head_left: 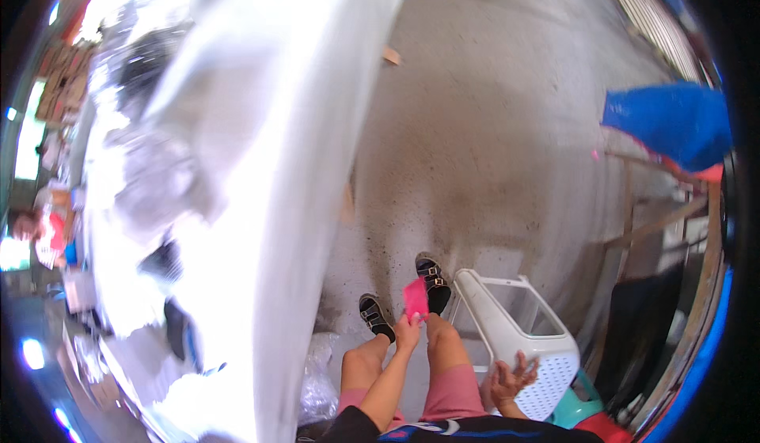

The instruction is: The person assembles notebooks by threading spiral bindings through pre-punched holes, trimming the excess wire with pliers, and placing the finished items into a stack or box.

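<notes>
My left hand is closed on a flat bright pink piece, held out in front of my knees above the sandals. Its exact kind cannot be made out. Down at my right side, my right hand has its fingers spread and holds nothing. It is over the near edge of a white plastic stool with a perforated top; whether it touches the stool is unclear.
On my left runs a long, overexposed white table with clear plastic wrapping on it. Plastic bags lie beside my left leg. A wooden frame with a blue cloth stands right. A person is far left.
</notes>
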The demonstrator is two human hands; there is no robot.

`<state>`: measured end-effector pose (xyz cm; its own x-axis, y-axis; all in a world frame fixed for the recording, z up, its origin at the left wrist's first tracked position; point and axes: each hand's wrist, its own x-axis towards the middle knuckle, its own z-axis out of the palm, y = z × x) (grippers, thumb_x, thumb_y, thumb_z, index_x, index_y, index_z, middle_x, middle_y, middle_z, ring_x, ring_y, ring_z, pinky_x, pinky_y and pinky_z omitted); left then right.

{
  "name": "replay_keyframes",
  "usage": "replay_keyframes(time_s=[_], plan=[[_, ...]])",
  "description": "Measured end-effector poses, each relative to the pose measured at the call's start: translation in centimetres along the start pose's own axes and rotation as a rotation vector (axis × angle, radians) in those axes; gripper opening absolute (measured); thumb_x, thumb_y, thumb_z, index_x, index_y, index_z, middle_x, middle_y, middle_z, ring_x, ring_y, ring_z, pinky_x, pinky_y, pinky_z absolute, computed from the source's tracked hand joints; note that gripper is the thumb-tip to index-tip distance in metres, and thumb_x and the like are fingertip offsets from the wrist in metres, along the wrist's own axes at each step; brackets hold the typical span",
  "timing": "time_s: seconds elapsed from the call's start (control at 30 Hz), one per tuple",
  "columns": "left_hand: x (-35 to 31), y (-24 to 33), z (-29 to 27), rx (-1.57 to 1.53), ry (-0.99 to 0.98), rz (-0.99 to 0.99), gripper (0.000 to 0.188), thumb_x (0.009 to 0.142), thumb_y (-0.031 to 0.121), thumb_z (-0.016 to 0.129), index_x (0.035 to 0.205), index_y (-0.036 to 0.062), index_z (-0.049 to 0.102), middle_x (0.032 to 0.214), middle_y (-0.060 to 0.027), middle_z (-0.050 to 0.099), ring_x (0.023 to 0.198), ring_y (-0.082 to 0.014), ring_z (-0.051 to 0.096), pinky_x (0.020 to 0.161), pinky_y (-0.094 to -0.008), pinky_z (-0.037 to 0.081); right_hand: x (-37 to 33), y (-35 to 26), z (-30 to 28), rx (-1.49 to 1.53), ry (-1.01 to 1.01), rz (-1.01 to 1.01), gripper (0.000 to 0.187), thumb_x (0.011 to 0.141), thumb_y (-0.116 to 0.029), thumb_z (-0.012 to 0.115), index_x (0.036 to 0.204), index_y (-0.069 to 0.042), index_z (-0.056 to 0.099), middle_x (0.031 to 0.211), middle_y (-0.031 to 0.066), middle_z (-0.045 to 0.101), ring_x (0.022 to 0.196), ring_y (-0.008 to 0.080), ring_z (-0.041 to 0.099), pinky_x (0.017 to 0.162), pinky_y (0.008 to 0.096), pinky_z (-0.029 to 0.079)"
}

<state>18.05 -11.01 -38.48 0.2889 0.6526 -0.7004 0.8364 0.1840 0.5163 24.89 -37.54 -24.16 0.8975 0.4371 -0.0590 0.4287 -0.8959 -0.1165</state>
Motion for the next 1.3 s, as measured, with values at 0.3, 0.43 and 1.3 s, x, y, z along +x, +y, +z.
replay_keyframes(time_s=[0.3,0.43,1.3], plan=[[-17.5,6.5,-11.6,-0.395,-0.145,0.331,0.028,0.093,0.023,0.053,0.119,0.0143,0.055,0.072,-0.0193,0.064,0.06,-0.0238,0.065,0.053,-0.0354,0.05,1.2,-0.3,0.5,-0.023,-0.026,-0.136,0.014,0.076,-0.024,0.062,0.089,-0.023,0.067,0.137,0.0085,0.042,0.134,0.042,0.022,0.103,0.0585,0.018],[-23.3,3.5,-16.3,-0.089,-0.141,0.276,0.032,0.093,0.026,0.05,0.123,0.0144,0.049,0.08,-0.0228,0.064,0.071,-0.0346,0.065,0.059,-0.0443,0.051,0.8,0.1,0.5,-0.168,-0.254,-0.305,0.019,0.08,-0.025,0.058,0.095,-0.02,0.068,0.136,0.0088,0.043,0.135,0.0386,0.025,0.103,0.0611,0.018],[-33.0,-25.2,-27.1,0.025,0.41,-0.047,0.026,0.086,0.031,0.05,0.1,0.0111,0.06,0.094,-0.0246,0.063,0.091,-0.0454,0.059,0.074,-0.0542,0.047,12.5,-17.8,1.4,-0.691,-1.192,-1.062,0.029,0.085,-0.017,0.048,0.109,-0.006,0.061,0.101,0.0135,0.061,0.096,0.0278,0.056,0.084,0.0563,0.033]])
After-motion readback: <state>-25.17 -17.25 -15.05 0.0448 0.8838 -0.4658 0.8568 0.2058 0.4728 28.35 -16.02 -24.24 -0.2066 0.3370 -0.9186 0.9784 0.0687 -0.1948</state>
